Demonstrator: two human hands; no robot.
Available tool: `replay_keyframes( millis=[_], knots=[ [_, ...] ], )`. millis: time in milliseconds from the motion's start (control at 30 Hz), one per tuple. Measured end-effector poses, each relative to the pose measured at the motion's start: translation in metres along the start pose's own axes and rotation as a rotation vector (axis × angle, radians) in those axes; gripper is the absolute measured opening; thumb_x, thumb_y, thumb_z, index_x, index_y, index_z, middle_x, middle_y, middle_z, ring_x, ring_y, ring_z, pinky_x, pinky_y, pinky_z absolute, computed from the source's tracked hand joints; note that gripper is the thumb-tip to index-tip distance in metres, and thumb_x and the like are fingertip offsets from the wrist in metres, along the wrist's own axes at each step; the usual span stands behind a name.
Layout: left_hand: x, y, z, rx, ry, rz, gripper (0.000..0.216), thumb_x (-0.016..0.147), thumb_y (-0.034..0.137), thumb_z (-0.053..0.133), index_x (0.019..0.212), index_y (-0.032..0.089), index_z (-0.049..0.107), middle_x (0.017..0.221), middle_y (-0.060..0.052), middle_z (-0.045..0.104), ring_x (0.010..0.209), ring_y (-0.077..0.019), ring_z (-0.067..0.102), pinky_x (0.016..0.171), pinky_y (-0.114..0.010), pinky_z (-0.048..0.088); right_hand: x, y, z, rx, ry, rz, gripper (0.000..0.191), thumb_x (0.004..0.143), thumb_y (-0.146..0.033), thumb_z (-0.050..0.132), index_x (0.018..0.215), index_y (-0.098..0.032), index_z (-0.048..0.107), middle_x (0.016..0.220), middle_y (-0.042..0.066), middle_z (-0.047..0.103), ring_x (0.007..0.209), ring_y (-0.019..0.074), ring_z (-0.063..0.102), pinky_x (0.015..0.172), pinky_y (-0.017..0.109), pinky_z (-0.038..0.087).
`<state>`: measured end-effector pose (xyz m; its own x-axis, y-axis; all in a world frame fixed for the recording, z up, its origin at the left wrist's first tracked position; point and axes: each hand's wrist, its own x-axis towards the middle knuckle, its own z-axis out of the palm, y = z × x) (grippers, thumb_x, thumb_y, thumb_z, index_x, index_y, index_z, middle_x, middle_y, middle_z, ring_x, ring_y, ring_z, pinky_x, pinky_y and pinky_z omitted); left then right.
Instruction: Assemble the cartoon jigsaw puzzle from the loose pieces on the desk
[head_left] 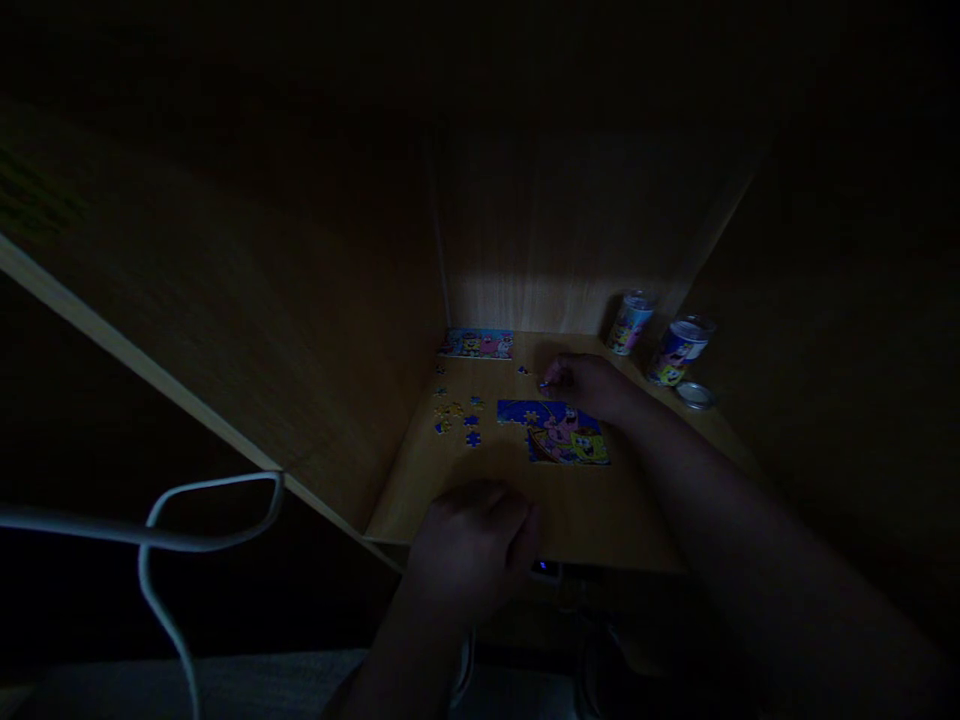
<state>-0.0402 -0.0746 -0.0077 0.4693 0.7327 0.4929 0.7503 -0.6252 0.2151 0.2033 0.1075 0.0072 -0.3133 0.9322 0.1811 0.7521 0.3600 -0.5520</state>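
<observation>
A partly joined jigsaw puzzle (pixel 566 437) with blue, pink and yellow cartoon figures lies on the wooden desk (pixel 577 510). Just above its upper edge, my right hand (pixel 589 385) pinches a small puzzle piece (pixel 545 385) between thumb and fingers. My left hand (pixel 476 535) rests at the desk's front edge, below the puzzle, with its fingers curled closed; nothing shows in it. Several loose blue and yellow pieces (pixel 456 410) are scattered left of the puzzle. One more loose piece (pixel 523 370) lies left of my right hand.
A joined puzzle strip (pixel 478 343) lies against the back panel. Two cartoon-printed cans (pixel 630 325) stand at the back right, with a round metal lid (pixel 695 396) beside the nearer one. Wooden panels enclose the desk. A white cable (pixel 202 543) hangs at left. The scene is very dark.
</observation>
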Motion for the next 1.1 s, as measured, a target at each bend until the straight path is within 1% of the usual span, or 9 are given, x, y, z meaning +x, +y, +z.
replay_keyframes(
  millis=[100, 200, 300, 400, 533, 700, 867, 967, 1100],
  knots=[
    [0.004, -0.008, -0.006, -0.026, 0.042, -0.218, 0.022, 0.106, 0.022, 0.053, 0.087, 0.022, 0.064, 0.085, -0.005, 0.071, 0.077, -0.023, 0.07, 0.069, -0.036, 0.054, 0.0, -0.001, 0.0, -0.002, 0.002, 0.027, 0.008, 0.089, -0.019, 0.083, 0.092, -0.021, 0.076, 0.093, 0.004, 0.081, 0.085, 0.0197, 0.075, 0.078, 0.029, 0.054],
    [0.007, -0.02, -0.007, 0.089, 0.089, -0.392, 0.019, 0.106, 0.026, 0.054, 0.106, 0.017, 0.07, 0.107, -0.014, 0.075, 0.1, -0.0327, 0.072, 0.088, -0.047, 0.06, 0.0, 0.0, -0.001, -0.011, -0.006, 0.028, 0.007, 0.09, -0.02, 0.082, 0.093, -0.021, 0.076, 0.092, 0.004, 0.081, 0.084, 0.0196, 0.075, 0.077, 0.029, 0.053],
    [0.011, -0.027, -0.005, 0.14, 0.037, -0.449, 0.027, 0.107, 0.032, 0.056, 0.123, 0.016, 0.072, 0.127, -0.018, 0.074, 0.116, -0.0366, 0.07, 0.102, -0.052, 0.059, 0.0, 0.001, 0.0, -0.028, -0.006, -0.001, 0.008, 0.089, -0.019, 0.083, 0.094, -0.02, 0.076, 0.092, 0.004, 0.081, 0.084, 0.0191, 0.074, 0.077, 0.029, 0.052],
    [0.018, -0.028, -0.004, 0.164, -0.024, -0.475, 0.036, 0.108, 0.038, 0.057, 0.136, 0.017, 0.07, 0.138, -0.018, 0.071, 0.123, -0.0376, 0.069, 0.107, -0.052, 0.058, 0.001, 0.002, 0.001, -0.026, 0.012, -0.016, 0.009, 0.088, -0.019, 0.083, 0.095, -0.021, 0.077, 0.095, 0.004, 0.081, 0.086, 0.0198, 0.075, 0.078, 0.03, 0.053],
    [0.027, -0.024, -0.006, 0.138, -0.046, -0.525, 0.034, 0.11, 0.035, 0.053, 0.133, 0.016, 0.071, 0.137, -0.018, 0.071, 0.118, -0.0363, 0.072, 0.101, -0.05, 0.06, 0.0, 0.002, 0.002, -0.019, 0.015, -0.008, 0.009, 0.089, -0.017, 0.083, 0.095, -0.021, 0.077, 0.096, 0.005, 0.081, 0.087, 0.0208, 0.076, 0.081, 0.031, 0.055],
    [0.031, -0.024, -0.011, 0.108, -0.09, -0.575, 0.019, 0.107, 0.03, 0.06, 0.111, 0.018, 0.074, 0.128, -0.015, 0.073, 0.112, -0.0339, 0.073, 0.096, -0.044, 0.059, 0.0, 0.002, 0.003, -0.013, 0.018, 0.01, 0.009, 0.089, -0.017, 0.082, 0.096, -0.021, 0.077, 0.096, 0.004, 0.082, 0.088, 0.0202, 0.076, 0.08, 0.031, 0.055],
    [0.031, -0.029, -0.014, 0.034, -0.137, -0.615, 0.012, 0.106, 0.028, 0.063, 0.108, 0.02, 0.072, 0.125, -0.012, 0.075, 0.108, -0.0322, 0.074, 0.092, -0.042, 0.058, 0.0, 0.004, 0.005, -0.033, 0.038, -0.007, 0.006, 0.091, -0.019, 0.079, 0.096, -0.022, 0.076, 0.097, 0.004, 0.082, 0.089, 0.0204, 0.076, 0.077, 0.029, 0.053],
    [0.031, -0.032, -0.015, -0.028, -0.147, -0.605, 0.01, 0.105, 0.027, 0.065, 0.1, 0.021, 0.072, 0.117, -0.01, 0.077, 0.105, -0.0308, 0.075, 0.091, -0.04, 0.057, 0.0, 0.002, 0.005, -0.031, 0.075, -0.04, 0.005, 0.091, -0.019, 0.078, 0.095, -0.022, 0.076, 0.095, 0.004, 0.08, 0.087, 0.0199, 0.075, 0.077, 0.029, 0.052],
    [0.031, -0.037, -0.014, -0.045, -0.102, -0.635, 0.012, 0.102, 0.03, 0.069, 0.11, 0.02, 0.072, 0.118, -0.012, 0.077, 0.105, -0.0302, 0.076, 0.091, -0.038, 0.057, 0.0, -0.004, 0.004, 0.011, 0.094, -0.092, 0.003, 0.092, -0.018, 0.075, 0.092, -0.021, 0.075, 0.091, 0.003, 0.079, 0.083, 0.0182, 0.073, 0.075, 0.028, 0.051]
  ],
)
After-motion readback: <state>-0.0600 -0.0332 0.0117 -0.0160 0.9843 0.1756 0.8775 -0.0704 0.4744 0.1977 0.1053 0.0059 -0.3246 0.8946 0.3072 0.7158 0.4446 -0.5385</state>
